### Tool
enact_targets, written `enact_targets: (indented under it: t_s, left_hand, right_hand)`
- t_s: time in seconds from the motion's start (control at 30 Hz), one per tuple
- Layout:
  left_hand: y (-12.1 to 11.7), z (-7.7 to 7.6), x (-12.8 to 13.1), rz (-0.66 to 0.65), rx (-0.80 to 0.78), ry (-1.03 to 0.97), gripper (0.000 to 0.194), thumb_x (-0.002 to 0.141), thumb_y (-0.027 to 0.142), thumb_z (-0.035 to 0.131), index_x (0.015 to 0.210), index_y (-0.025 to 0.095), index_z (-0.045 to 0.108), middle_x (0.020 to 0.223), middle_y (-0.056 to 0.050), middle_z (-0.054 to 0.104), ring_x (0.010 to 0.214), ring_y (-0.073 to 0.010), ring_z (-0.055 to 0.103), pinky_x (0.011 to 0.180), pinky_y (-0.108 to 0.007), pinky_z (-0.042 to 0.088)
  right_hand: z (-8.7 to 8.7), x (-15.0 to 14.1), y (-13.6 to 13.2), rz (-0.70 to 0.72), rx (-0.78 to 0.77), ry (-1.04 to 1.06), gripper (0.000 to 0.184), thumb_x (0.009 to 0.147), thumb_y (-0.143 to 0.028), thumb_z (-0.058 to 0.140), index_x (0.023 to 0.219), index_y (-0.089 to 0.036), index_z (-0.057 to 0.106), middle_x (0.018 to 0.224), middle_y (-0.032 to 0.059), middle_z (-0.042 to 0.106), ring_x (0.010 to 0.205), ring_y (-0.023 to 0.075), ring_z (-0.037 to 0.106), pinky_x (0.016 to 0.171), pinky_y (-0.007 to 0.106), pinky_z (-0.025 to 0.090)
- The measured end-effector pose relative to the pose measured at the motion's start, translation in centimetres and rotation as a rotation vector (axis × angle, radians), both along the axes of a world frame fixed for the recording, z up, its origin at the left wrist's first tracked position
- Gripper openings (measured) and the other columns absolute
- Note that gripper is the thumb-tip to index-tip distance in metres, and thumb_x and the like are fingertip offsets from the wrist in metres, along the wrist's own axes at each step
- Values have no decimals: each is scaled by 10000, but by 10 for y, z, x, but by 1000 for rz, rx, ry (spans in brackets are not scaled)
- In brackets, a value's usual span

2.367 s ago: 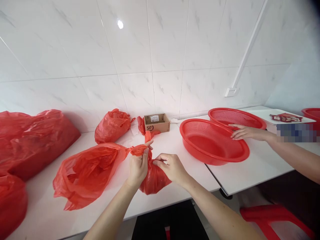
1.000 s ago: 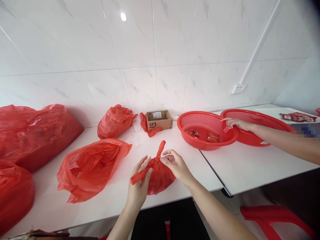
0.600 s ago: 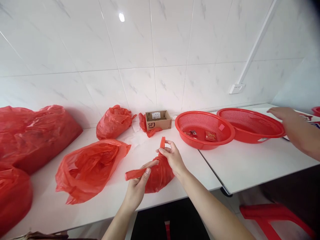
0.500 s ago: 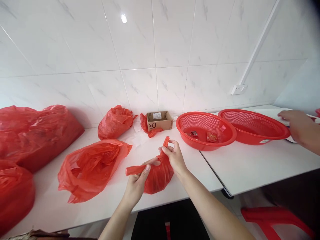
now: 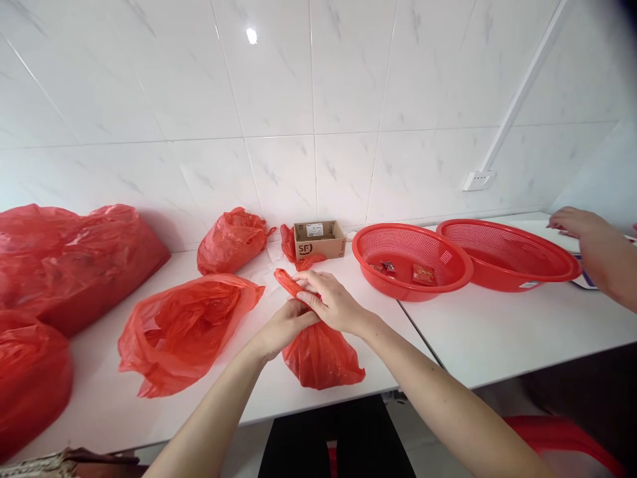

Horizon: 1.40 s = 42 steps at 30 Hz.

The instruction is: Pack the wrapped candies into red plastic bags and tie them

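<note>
A filled red plastic bag (image 5: 323,358) rests on the white table near its front edge, its neck gathered upward. My left hand (image 5: 287,326) is closed around the neck, just above the bulge. Over it, my right hand (image 5: 328,300) grips the bag's upper end, and a twisted red strip sticks out past its fingers to the upper left. The two hands touch and overlap, so the part of the bag between them is hidden. Left of my hands lies an open red plastic bag (image 5: 184,332) with crumpled folds inside.
Full red bags (image 5: 74,265) crowd the left side. A closed red bag (image 5: 231,242) and a small cardboard box (image 5: 318,240) stand near the wall. Right of them are a red basket (image 5: 413,289) holding a few small packets and another red basket (image 5: 507,265). Another person's hand (image 5: 577,222) is at far right.
My hands have come together from holding the two handles apart; the handles are now gathered and crossed over the bag. The other person's hand has shifted slightly.
</note>
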<state>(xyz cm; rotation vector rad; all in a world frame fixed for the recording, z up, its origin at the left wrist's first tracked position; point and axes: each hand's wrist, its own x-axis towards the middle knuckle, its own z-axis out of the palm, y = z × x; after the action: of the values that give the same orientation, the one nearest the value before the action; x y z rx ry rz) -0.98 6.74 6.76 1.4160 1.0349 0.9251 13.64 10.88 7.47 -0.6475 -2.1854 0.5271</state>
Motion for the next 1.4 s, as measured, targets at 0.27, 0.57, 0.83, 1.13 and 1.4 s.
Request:
enact_targets:
  t_s: [0.27,0.57,0.83,1.13,1.4]
  left_hand:
    - [1,-8,1,174,108,12,432,903,469,501,605,183,628,535,22,514,587,-139,514,721,-293,442]
    - [3,-8,-16,176,256,30,224,860,381,615,950,204,720,1011,-73,705,1013,-226,617,942,-373,457]
    - [-1,-6,-25,31,493,296,73,772,211,687,834,232,720,825,-49,642,946,-226,539,841,-359,454]
    - [-9,-25,-13,168,672,247,146,833,162,566,954,233,526,930,-16,621,845,-168,636,749,-314,521]
    - [-5,-57,2,436,819,223,176,879,135,528,1011,250,538,934,-7,597,867,-150,607,741,-291,508]
  right_hand:
    - [-4,16,8,-156,-24,-63,217,993,-293,350,1173,-199,426,670,-34,551,612,154,519,636,276,371]
    - [-5,25,-45,-281,-318,208,119,967,-305,399,1071,-247,387,587,-80,440,477,111,408,516,235,322]
    - [-23,31,-36,-279,-68,79,311,818,-125,544,1108,-236,521,1067,52,631,1012,201,585,865,368,478]
    - [-41,11,-40,-126,-387,355,218,865,-150,516,1067,-224,481,936,15,622,851,133,608,837,318,507]
    - [-49,7,-53,-71,-716,582,205,850,-243,603,1038,-221,525,868,-5,598,822,126,604,783,280,498]
